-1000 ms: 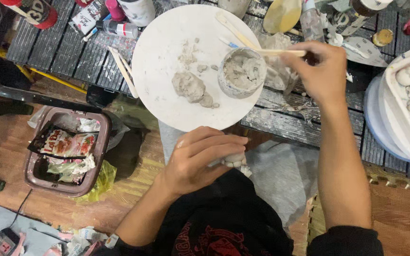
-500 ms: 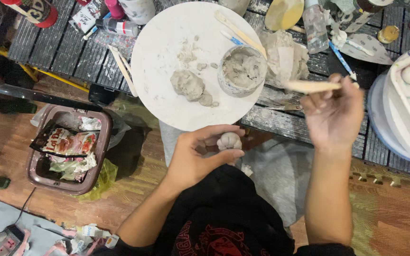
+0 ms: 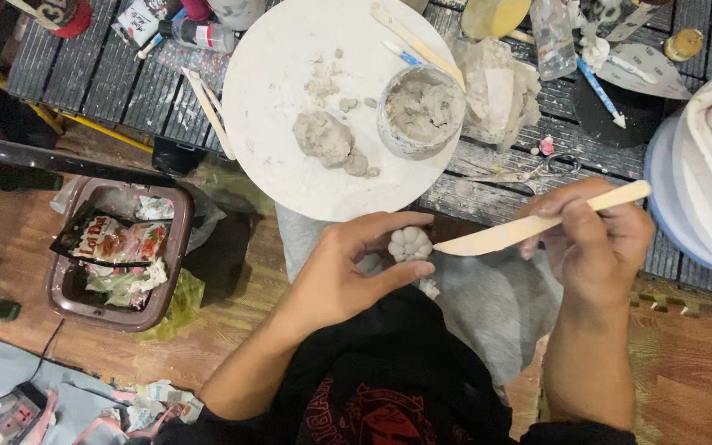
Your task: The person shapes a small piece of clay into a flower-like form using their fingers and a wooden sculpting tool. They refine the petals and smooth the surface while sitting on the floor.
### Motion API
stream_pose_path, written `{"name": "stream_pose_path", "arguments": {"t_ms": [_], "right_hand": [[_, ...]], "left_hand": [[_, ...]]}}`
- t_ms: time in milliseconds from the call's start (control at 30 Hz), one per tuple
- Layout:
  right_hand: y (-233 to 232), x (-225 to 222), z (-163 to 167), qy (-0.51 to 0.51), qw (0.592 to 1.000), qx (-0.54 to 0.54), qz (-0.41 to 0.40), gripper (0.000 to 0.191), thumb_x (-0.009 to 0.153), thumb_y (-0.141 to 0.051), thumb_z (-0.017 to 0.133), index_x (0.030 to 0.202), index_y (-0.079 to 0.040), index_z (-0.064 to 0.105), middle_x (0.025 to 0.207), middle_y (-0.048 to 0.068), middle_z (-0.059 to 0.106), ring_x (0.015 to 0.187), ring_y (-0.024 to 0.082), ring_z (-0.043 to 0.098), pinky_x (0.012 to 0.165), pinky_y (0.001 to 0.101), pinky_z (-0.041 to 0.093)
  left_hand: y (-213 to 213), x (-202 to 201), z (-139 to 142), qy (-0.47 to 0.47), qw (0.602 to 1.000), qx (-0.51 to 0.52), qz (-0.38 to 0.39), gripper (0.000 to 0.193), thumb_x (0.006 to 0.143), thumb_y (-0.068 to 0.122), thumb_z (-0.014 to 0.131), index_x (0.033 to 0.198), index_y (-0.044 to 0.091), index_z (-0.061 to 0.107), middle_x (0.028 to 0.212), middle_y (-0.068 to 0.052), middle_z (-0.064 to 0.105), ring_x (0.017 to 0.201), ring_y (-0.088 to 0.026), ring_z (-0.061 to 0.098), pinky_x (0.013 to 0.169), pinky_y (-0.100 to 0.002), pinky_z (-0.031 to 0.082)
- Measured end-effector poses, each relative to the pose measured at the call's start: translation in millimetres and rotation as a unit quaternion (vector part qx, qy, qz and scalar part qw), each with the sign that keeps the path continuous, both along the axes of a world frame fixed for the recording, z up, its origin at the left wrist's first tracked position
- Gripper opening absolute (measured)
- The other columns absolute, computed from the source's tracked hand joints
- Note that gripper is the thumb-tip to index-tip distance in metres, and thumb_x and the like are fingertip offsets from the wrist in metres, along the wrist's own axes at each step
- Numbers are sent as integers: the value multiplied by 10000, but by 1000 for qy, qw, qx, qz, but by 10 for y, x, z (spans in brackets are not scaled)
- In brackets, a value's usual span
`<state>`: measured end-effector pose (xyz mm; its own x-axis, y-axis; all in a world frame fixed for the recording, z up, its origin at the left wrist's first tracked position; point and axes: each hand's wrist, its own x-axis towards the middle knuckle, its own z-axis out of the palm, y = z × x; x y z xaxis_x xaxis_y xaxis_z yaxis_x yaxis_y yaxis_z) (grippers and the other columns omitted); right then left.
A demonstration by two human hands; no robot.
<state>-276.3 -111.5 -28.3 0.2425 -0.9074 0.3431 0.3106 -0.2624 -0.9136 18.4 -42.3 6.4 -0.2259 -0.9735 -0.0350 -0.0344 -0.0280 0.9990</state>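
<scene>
— Clay flower (image 3: 410, 244), small and lobed like a pumpkin, sits pinched between thumb and fingers of the left hand (image 3: 348, 272) over the lap; what about the other hand?

— Right hand (image 3: 599, 247) is closed round a wooden modelling knife (image 3: 537, 224); its long axis runs nearly level, handle up to the right, blade tip pointing left, just beside the flower.

— Containers?

— Brown bin (image 3: 67, 297) on the floor at left holds crumpled wrappers, a red and white packet on top; farther off, on the round white board (image 3: 282, 49), a small tub (image 3: 419, 111) full of grey clay stands beside a loose clay lump (image 3: 323, 138); at the far right edge a white tray (image 3: 706, 140) carries finished clay pieces.
</scene>
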Motion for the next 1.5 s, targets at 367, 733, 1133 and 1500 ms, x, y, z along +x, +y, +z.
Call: {"name": "stream_pose_path", "arguments": {"t_ms": [367, 733, 1133, 1500], "right_hand": [[551, 226, -74, 236, 937, -193, -168, 167, 1029, -54, 645, 1150, 56, 682, 935, 216, 734, 743, 197, 772, 580, 263, 602], [984, 266, 36, 302, 910, -222, -177, 192, 914, -68, 755, 1082, 15, 710, 990, 205, 714, 900, 306, 768, 697, 328, 662], [983, 267, -78, 255, 913, -267, -172, 191, 905, -145, 770, 1053, -32, 728, 964, 183, 705, 880, 291, 767, 707, 337, 670], [1098, 171, -39, 303, 903, -256, -165, 242, 801, 25, 799, 1024, -40, 733, 979, 140, 693, 857, 238, 754, 674, 273, 638]], "left_hand": [[-55, -84, -259, 370, 926, 71, -21, 453, 1066, 43, 528, 1507, -42, 470, 1495, -191, 570, 1336, -320, 622, 1160, -430, 533], [128, -404, -548, 525, 836, 160, -5, 461, 1020, 23, 642, 1454, -61, 511, 1483, -256, 554, 1383, -358, 569, 1204, -533, 485], [155, -403, -623, 507, 848, 156, -23, 485, 967, -34, 687, 1430, -94, 555, 1503, -272, 555, 1328, -330, 613, 1137, -456, 525], [157, -256, -452, 484, 865, 114, -65, 508, 925, -135, 659, 1426, -124, 574, 1506, -284, 559, 1375, -400, 604, 1180, -474, 525]]}}
